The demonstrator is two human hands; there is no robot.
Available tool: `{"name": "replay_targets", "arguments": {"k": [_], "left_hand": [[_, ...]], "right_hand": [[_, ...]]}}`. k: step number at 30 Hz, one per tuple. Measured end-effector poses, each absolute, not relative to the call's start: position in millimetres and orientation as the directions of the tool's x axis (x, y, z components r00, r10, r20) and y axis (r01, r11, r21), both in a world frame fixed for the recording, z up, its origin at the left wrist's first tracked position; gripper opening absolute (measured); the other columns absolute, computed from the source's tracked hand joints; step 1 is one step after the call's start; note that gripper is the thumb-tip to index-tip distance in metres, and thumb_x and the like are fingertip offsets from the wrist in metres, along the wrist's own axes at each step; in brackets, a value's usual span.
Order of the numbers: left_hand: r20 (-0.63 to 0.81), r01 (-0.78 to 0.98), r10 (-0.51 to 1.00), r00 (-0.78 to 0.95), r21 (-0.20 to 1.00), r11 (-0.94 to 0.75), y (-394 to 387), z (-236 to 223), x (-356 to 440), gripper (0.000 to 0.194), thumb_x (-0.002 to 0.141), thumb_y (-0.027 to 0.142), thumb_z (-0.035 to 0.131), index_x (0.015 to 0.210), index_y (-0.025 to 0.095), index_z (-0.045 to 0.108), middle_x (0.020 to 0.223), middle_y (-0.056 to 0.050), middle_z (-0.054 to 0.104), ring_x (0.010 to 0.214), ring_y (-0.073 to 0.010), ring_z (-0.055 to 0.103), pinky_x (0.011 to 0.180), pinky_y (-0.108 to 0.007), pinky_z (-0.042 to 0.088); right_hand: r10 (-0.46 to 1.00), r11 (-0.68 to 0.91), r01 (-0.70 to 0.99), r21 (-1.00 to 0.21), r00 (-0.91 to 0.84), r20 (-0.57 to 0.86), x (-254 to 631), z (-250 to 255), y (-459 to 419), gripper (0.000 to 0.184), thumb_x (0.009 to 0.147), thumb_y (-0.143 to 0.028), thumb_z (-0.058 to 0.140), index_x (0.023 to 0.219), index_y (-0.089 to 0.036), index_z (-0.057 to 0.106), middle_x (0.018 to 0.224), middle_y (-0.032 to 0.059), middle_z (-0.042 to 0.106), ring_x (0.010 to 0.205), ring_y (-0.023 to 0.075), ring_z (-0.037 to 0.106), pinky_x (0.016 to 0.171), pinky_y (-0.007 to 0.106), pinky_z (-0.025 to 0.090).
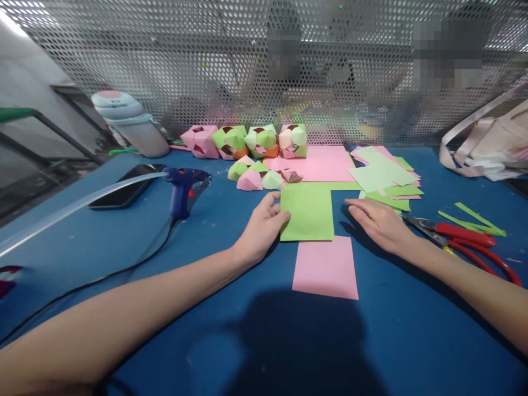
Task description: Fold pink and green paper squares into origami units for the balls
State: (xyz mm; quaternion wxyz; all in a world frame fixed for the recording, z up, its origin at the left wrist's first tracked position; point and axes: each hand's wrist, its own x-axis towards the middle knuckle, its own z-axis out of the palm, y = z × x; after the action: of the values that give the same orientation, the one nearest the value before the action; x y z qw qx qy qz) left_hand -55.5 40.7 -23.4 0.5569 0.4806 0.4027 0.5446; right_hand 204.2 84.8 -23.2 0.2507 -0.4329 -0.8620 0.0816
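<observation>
My left hand (265, 225) pinches the left edge of a square sheet of green paper (307, 213), thumb on top. The sheet is held over the far edge of a pink paper square (325, 268) that lies flat on the table. To the right of the green sheet, my right hand (377, 223) hovers with nothing in it, its fingers stretched toward the sheet but apart from it. Small folded paper pieces (249, 180) in pink and green sit just beyond my left hand. Near my right wrist lie red-handled scissors (466, 236), partly covered by my forearm.
Folded paper balls (231, 141) line the back beside pink sheets (315, 162) and a pile of paper offcuts (381, 173). At left are a blue glue gun (181, 192) with a trailing cord, a phone (124, 190) and a bottle (132, 126). A perforated metal screen (231, 82) stands behind.
</observation>
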Motion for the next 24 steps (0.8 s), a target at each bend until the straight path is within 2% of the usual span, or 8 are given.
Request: {"name": "replay_targets", "arguments": {"k": [3,6,10,14,17,20,22,24], "left_hand": [[0.09,-0.229,0.987,0.136,0.972,-0.057,38,-21,-52,0.038,0.078,0.011,0.055,0.115,0.02,0.046,0.094,-0.004,0.068,0.077,-0.0164,0.067,0.072,-0.032,0.054],[0.099,-0.211,0.972,0.213,0.976,-0.053,34,-19,-50,0.038,0.081,0.013,0.055,0.116,0.02,0.045,0.091,-0.003,0.067,0.074,-0.0135,0.065,0.071,-0.029,0.052],[0.088,-0.128,0.971,0.222,0.99,-0.06,32,-19,-51,0.032,0.084,0.018,0.055,0.114,0.019,0.047,0.073,0.003,0.06,0.057,-0.0079,0.054,0.057,-0.021,0.043],[0.091,-0.043,0.986,0.141,0.995,-0.085,34,-19,-51,0.026,0.085,0.022,0.055,0.11,0.019,0.051,0.059,0.008,0.048,0.052,-0.0067,0.045,0.052,-0.019,0.037],[0.057,-0.056,0.993,0.1,0.997,-0.051,35,-20,-50,0.022,0.083,0.022,0.058,0.104,0.018,0.055,0.059,0.007,0.049,0.053,-0.007,0.048,0.054,-0.019,0.04],[0.045,-0.157,0.999,0.004,0.987,-0.044,39,-23,-52,0.022,0.081,0.023,0.059,0.102,0.018,0.054,0.067,0.004,0.057,0.058,-0.009,0.055,0.057,-0.022,0.046],[0.071,-0.218,0.994,-0.087,0.972,-0.088,43,-25,-55,0.025,0.08,0.021,0.06,0.103,0.018,0.053,0.077,0.001,0.063,0.063,-0.0111,0.06,0.059,-0.024,0.05],[0.085,-0.242,0.985,-0.15,0.963,-0.12,47,-27,-58,0.027,0.078,0.019,0.06,0.104,0.017,0.052,0.084,-0.002,0.065,0.066,-0.0128,0.063,0.06,-0.026,0.052]], "right_hand": [[0.855,0.486,0.501,-0.716,-0.441,0.272,190,-20,76,0.037,0.095,-0.045,0.041,0.118,-0.02,0.057,0.115,0.0075,0.066,0.1,0.0198,0.064,0.085,0.036,0.051],[0.874,0.405,0.395,-0.825,-0.431,0.223,177,-22,71,0.031,0.091,-0.045,0.048,0.106,-0.02,0.058,0.096,0.0061,0.068,0.081,0.0185,0.064,0.068,0.033,0.052],[0.91,0.342,0.398,-0.851,-0.367,0.194,173,-29,70,0.022,0.086,-0.041,0.054,0.081,-0.02,0.052,0.069,-0.001,0.057,0.063,0.0141,0.054,0.055,0.028,0.044],[0.908,0.341,0.387,-0.857,-0.37,0.195,174,-30,69,0.024,0.084,-0.037,0.057,0.071,-0.021,0.045,0.061,-0.0055,0.044,0.056,0.0101,0.044,0.051,0.025,0.036],[0.91,0.322,0.313,-0.894,-0.363,0.2,173,-30,71,0.019,0.084,-0.037,0.058,0.085,-0.02,0.052,0.067,-0.0035,0.051,0.06,0.0112,0.05,0.054,0.026,0.041],[0.922,0.341,0.266,-0.902,-0.28,0.266,174,-28,72,0.031,0.087,-0.038,0.054,0.11,-0.017,0.054,0.092,0.0058,0.064,0.076,0.0151,0.059,0.066,0.03,0.049],[0.887,0.445,0.336,-0.83,-0.295,0.356,176,-24,67,0.029,0.091,-0.036,0.049,0.112,-0.017,0.055,0.1,0.0091,0.065,0.085,0.0171,0.061,0.073,0.033,0.05],[0.785,0.608,0.44,-0.661,-0.463,0.413,177,-19,54,0.025,0.093,-0.035,0.046,0.105,-0.018,0.06,0.099,0.0092,0.067,0.09,0.019,0.062,0.079,0.036,0.05]]}}
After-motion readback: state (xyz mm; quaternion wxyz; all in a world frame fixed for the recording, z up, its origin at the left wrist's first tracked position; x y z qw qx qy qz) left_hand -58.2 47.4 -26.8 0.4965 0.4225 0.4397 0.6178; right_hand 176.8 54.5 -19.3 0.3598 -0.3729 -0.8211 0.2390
